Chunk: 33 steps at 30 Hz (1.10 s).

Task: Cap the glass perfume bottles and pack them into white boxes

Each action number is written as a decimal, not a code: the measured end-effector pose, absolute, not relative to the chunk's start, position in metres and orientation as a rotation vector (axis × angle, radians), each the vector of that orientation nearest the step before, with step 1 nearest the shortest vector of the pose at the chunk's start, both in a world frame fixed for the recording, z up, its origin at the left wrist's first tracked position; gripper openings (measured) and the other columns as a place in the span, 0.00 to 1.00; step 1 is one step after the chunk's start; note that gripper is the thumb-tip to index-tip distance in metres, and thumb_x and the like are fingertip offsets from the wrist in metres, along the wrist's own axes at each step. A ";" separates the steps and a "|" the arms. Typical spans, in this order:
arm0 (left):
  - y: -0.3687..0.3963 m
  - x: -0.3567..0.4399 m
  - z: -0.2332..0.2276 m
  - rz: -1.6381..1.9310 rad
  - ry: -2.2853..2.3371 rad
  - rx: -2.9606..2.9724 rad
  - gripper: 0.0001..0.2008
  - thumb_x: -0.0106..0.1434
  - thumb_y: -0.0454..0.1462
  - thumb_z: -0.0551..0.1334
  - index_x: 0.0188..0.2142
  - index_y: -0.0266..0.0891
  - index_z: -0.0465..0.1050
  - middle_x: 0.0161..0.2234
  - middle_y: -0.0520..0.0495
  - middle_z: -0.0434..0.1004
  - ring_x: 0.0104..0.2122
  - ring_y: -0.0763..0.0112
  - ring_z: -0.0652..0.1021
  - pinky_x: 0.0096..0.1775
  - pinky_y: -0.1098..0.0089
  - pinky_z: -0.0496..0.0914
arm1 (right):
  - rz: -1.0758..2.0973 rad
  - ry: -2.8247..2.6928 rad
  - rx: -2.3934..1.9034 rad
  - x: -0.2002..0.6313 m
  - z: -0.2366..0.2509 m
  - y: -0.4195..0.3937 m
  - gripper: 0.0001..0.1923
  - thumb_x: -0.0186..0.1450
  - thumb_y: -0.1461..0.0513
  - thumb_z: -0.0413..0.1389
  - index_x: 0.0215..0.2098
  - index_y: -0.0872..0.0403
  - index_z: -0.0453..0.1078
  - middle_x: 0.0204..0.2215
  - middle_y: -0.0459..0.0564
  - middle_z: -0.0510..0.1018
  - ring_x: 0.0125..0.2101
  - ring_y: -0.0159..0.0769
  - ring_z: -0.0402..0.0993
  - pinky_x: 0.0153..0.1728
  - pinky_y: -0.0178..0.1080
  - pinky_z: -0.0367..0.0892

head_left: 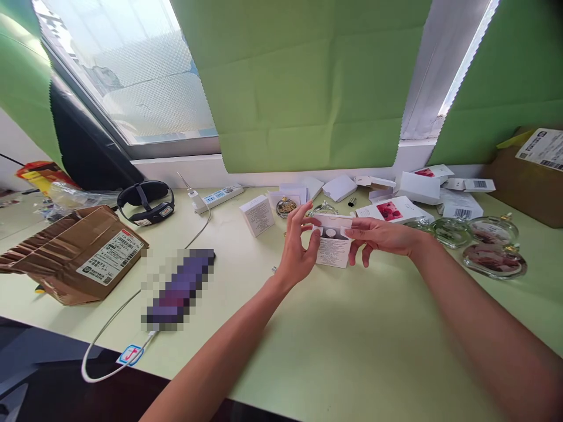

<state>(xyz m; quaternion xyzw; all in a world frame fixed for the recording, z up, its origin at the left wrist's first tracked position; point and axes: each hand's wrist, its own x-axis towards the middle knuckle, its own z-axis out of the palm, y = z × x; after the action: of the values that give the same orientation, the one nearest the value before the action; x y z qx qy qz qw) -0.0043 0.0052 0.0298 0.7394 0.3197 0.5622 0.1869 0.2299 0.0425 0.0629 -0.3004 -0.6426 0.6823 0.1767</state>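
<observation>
Between my two hands stands a small white carton (pixel 333 253) with printed text on its face and its top flaps raised. My left hand (pixel 299 249) grips its left edge, thumb at the opening. The fingers of my right hand (pixel 373 235) pinch the right flap. A round dark insert shows inside the mouth, though I cannot make out what it is. Just behind are a round glass bottle with a dark ornate front (pixel 285 206) and another glass bottle (pixel 324 208), partly hidden by my fingers. A closed white box (pixel 257 215) stands to the left.
Several flat glass bottles (pixel 495 261) lie at the right, by a heap of white boxes (pixel 420 187). Cardboard boxes flank the table (pixel 352 340). On the left are a blurred phone (pixel 180 290) with a white cable, a black headset (pixel 147 205) and a power strip (pixel 220 198).
</observation>
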 end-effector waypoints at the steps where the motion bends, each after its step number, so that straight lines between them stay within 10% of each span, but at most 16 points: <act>1: 0.005 -0.004 0.030 1.591 0.902 2.078 0.26 0.71 0.39 0.56 0.66 0.53 0.51 0.62 0.39 0.57 0.48 0.68 0.74 0.51 0.59 0.73 | 1.917 -1.820 -0.873 0.229 0.065 0.042 0.25 0.69 0.52 0.58 0.62 0.46 0.64 0.45 0.53 0.80 0.35 0.41 0.83 0.27 0.37 0.78; 9: 0.008 -0.004 0.029 1.547 0.915 1.816 0.30 0.68 0.41 0.61 0.65 0.56 0.52 0.54 0.44 0.61 0.49 0.67 0.71 0.50 0.63 0.72 | 1.751 -1.924 -1.009 0.225 0.087 0.035 0.29 0.66 0.52 0.61 0.64 0.43 0.64 0.55 0.54 0.75 0.38 0.43 0.84 0.25 0.35 0.78; 33: 0.006 -0.005 0.038 1.273 0.834 1.492 0.26 0.66 0.36 0.58 0.62 0.50 0.57 0.52 0.45 0.68 0.49 0.65 0.73 0.52 0.61 0.70 | 1.520 -2.033 -1.115 0.220 0.100 0.026 0.31 0.65 0.51 0.61 0.64 0.42 0.63 0.47 0.52 0.78 0.32 0.36 0.79 0.22 0.33 0.72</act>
<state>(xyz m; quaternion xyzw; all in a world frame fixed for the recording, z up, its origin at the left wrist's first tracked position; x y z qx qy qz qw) -0.0049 0.0062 0.0382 0.6126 0.3423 0.5227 0.4841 0.2198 0.0259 0.1001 -0.3953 -0.7209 0.5389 0.1835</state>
